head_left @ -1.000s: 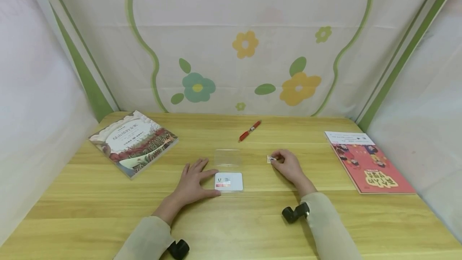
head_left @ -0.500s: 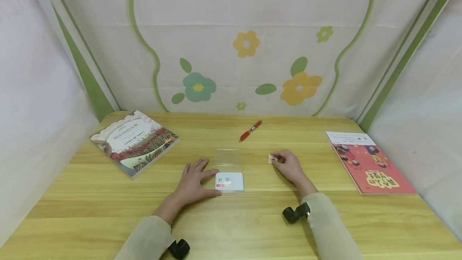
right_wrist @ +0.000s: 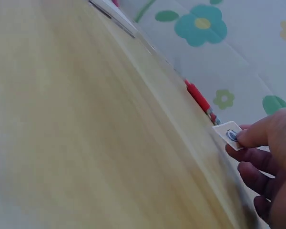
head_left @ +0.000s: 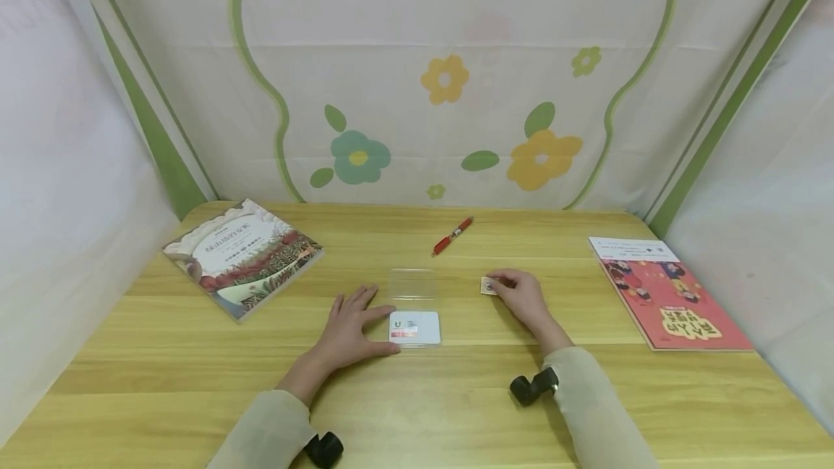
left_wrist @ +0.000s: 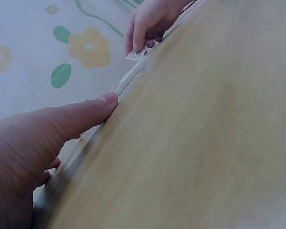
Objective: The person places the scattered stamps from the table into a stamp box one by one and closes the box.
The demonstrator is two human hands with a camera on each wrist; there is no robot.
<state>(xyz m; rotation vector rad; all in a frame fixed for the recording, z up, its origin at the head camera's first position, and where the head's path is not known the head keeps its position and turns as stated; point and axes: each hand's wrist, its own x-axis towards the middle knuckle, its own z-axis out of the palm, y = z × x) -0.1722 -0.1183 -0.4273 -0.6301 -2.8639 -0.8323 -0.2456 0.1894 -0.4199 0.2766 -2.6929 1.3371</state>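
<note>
A clear plastic case lies opened flat in the head view, its see-through lid point(head_left: 411, 284) on the far side. In its near half rests a white card point(head_left: 428, 327) with a printed label at its left. My left hand point(head_left: 348, 331) lies at the case's left side, fingers spread, with index fingertip at the upper left corner and thumb at the lower left one. To the right, my right hand point(head_left: 523, 300) pinches a small white square card point(right_wrist: 224, 131) with a dark blue round mark between thumb and finger. Its thumb overlaps part of that mark.
A red pen point(head_left: 452, 236) lies behind the case. One book point(head_left: 244, 259) with a garden cover lies at the far left and a red book point(head_left: 671, 302) at the right. A flowered cloth point(head_left: 482, 93) hangs behind the wooden table point(head_left: 423, 411).
The small square card in my right hand has turned slightly and now shows its round mark toward the head camera. My left hand and the case have stayed in place.
</note>
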